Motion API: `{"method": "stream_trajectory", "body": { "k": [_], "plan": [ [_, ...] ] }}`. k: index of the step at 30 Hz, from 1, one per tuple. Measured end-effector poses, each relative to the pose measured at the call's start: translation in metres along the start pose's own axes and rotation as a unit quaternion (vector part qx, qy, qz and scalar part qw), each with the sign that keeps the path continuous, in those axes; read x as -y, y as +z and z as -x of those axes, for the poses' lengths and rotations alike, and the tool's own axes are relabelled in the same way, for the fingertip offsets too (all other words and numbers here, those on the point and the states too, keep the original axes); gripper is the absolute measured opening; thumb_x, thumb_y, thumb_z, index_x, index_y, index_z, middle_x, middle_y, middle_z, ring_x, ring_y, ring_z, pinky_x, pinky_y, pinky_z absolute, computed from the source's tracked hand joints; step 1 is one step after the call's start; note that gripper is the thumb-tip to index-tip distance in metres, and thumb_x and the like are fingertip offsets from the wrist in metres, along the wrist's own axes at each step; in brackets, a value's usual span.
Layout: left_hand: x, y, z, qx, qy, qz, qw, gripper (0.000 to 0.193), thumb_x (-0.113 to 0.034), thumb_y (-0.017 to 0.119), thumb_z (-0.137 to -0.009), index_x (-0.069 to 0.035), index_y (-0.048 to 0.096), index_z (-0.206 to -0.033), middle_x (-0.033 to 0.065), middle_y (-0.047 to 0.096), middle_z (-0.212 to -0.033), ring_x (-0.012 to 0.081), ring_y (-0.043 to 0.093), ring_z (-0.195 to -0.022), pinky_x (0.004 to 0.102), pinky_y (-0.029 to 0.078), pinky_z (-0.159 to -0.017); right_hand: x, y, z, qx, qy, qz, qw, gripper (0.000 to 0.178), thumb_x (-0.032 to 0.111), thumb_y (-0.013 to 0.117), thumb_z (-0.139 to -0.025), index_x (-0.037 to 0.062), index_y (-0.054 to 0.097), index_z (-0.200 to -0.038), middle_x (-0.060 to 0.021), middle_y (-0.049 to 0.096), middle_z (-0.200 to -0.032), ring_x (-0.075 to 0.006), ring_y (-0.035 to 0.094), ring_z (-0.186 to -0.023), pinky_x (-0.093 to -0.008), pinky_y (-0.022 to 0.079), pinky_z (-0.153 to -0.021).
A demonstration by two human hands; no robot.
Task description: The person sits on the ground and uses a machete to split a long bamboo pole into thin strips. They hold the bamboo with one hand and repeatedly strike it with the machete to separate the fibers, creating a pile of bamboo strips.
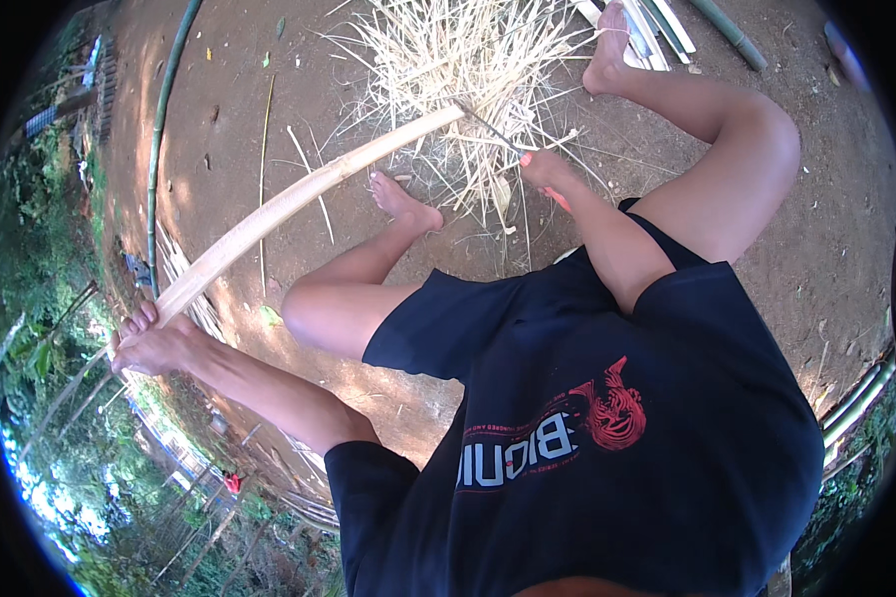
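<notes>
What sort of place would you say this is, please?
It looks like an outdoor work spot, perhaps a yard: there is bare earth underfoot, leafy greenery along the left side, and a heap of pale shavings.

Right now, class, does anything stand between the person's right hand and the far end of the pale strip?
Only the dark blade of the orange-handled tool held in the right hand; it spans the gap to the pale strip. The pile of shavings appears to lie on the ground beneath, not between.
</notes>
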State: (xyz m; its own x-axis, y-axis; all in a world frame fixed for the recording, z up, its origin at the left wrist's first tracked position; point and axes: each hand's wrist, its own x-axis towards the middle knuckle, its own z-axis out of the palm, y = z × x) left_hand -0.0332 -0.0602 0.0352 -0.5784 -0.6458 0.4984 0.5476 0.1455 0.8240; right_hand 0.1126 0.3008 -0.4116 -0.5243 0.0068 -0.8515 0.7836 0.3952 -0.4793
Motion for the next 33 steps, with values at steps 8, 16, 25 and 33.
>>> {"method": "stream_trajectory", "body": {
  "k": [8, 16, 25, 33],
  "plan": [
    [0.024, -0.02, 0.04, 0.125, 0.037, 0.07, 0.989, 0.049, -0.058, 0.038, -0.097, -0.01, 0.045, -0.095, -0.0008, 0.037, -0.065, 0.0113, 0.038, -0.05, 0.0244, 0.038, -0.041, 0.1, -0.002, 0.096, -0.017, -0.138, -0.092, 0.986, 0.028, 0.016, 0.062, -0.079, 0.0016, 0.066, -0.103, -0.02, 0.068, -0.085, -0.0314, 0.068, -0.072, -0.0397, 0.052, -0.069],
    [0.0, -0.001, 0.074, 0.12, 0.045, 0.055, 0.99, 0.049, -0.062, 0.04, -0.094, -0.013, 0.045, -0.093, -0.0022, 0.037, -0.061, 0.0106, 0.04, -0.048, 0.0229, 0.037, -0.042, 0.124, 0.031, 0.132, -0.057, -0.36, 0.025, 0.931, 0.021, 0.015, 0.062, -0.078, 0.0045, 0.062, -0.097, -0.021, 0.066, -0.074, -0.0362, 0.067, -0.067, -0.0478, 0.052, -0.065],
    [-0.006, 0.012, 0.086, 0.02, 0.086, -0.037, 0.995, 0.051, -0.061, 0.029, -0.098, -0.012, 0.038, -0.088, -0.0011, 0.029, -0.064, 0.0105, 0.029, -0.048, 0.0217, 0.03, -0.039, 0.114, 0.04, 0.11, -0.036, -0.36, 0.061, 0.93, 0.023, 0.016, 0.062, -0.081, 0.0046, 0.063, -0.101, -0.0205, 0.068, -0.079, -0.0362, 0.067, -0.069, -0.046, 0.054, -0.067],
    [0.011, 0.011, 0.068, -0.046, 0.083, -0.085, 0.992, 0.047, -0.052, 0.029, -0.103, -0.01, 0.039, -0.085, -0.0002, 0.028, -0.066, 0.0113, 0.027, -0.051, 0.0234, 0.027, -0.041, 0.067, 0.024, 0.031, -0.057, -0.194, 0.117, 0.972, 0.022, 0.017, 0.06, -0.083, 0.0042, 0.064, -0.101, -0.0196, 0.067, -0.079, -0.0297, 0.067, -0.069, -0.0441, 0.055, -0.065]
  ]
}}
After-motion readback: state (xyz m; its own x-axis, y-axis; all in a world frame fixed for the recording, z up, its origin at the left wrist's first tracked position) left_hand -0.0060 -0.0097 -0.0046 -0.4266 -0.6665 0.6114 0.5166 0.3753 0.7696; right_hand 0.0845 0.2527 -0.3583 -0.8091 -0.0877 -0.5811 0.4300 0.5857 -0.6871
